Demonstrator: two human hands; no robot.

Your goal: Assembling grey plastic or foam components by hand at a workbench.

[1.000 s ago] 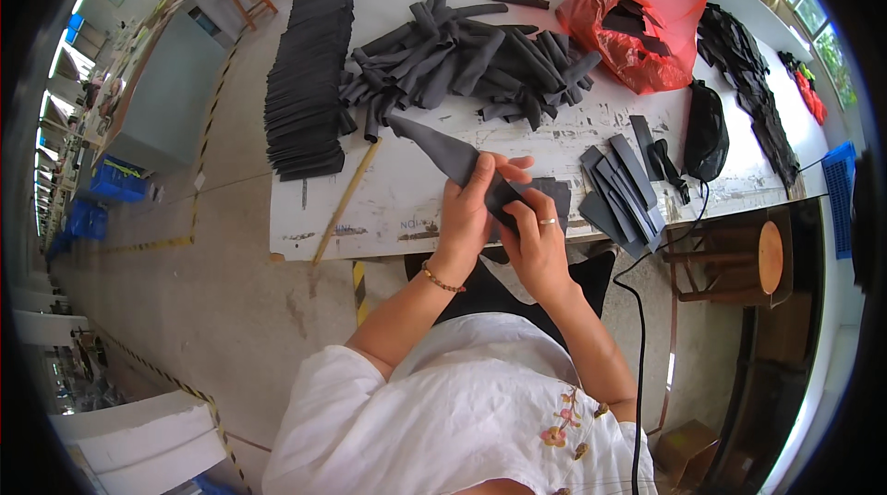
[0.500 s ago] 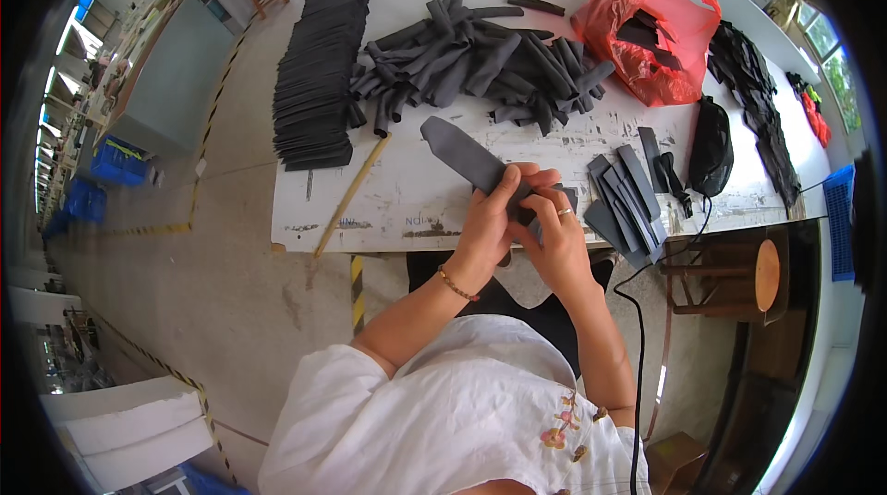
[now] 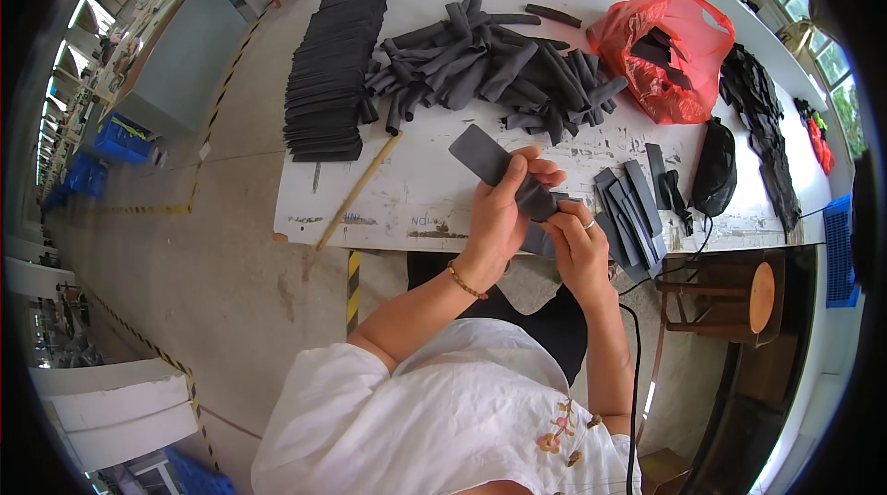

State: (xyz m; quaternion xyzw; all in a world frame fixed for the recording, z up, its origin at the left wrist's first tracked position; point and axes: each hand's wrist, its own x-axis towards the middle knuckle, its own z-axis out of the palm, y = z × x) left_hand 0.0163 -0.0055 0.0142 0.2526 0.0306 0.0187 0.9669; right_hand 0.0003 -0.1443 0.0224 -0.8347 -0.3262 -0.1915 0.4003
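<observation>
Above the near edge of the table (image 3: 370, 229), my left hand (image 3: 499, 213) grips a flat dark grey strip (image 3: 480, 151), its thumb lying on top. The far end of the strip sticks out past the fingers, toward the upper left. My right hand (image 3: 580, 241) pinches the strip's near end, which looks bent between the hands. Another grey piece shows below the hands, partly covered by the fingers. Close to my right hand on the table lie several loose flat grey strips (image 3: 630, 209).
Beyond my hands is a heap of dark rolled tubes (image 3: 504, 66), with a long stack of dark strips (image 3: 337, 61) to its left. A yellowish stick (image 3: 360, 190) overhangs the table edge. Rightward are a red plastic bag (image 3: 684, 24), a black pouch (image 3: 714, 167) and a wooden stool (image 3: 760, 298).
The strip has shifted slightly right and now shows a squared far end instead of a tapered one. My right hand has moved right and down, pinching the near end. The view has shifted slightly.
</observation>
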